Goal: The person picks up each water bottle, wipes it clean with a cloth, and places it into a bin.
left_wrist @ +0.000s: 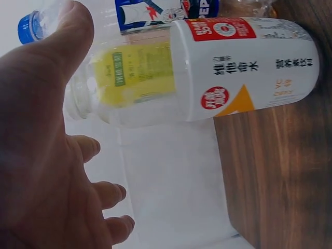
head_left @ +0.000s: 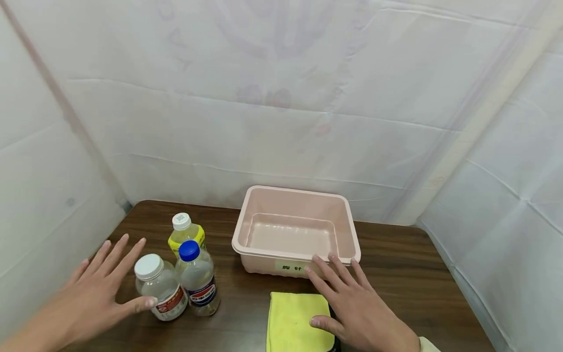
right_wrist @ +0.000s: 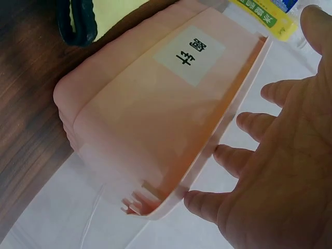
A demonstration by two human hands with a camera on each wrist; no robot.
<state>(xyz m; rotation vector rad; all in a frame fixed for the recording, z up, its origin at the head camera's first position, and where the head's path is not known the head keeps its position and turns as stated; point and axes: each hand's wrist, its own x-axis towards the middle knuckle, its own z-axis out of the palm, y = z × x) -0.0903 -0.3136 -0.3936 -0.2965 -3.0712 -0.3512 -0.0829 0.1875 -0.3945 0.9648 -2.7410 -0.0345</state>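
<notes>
My left hand (head_left: 94,291) is spread with straight fingers beside a wide clear bottle with a white cap (head_left: 160,288); its thumb overlaps the bottle in the head view, and I cannot tell if it touches. Right of that bottle stands a blue-capped Pepsi bottle (head_left: 200,281), and behind both a yellow-labelled bottle with a white cap (head_left: 184,232). My right hand (head_left: 358,310), fingers spread, hovers above a folded yellow cloth (head_left: 295,320) and the front of a pink plastic bin (head_left: 296,193). Neither hand holds anything. The label on the bin's front (right_wrist: 191,54) carries two characters.
A dark brown wooden table (head_left: 396,264) carries everything. White sheeting (head_left: 281,137) hangs behind it and on both sides, close to the table's back edge. The bin's inside shows only its bare floor. A dark edge (right_wrist: 78,23) borders the yellow cloth.
</notes>
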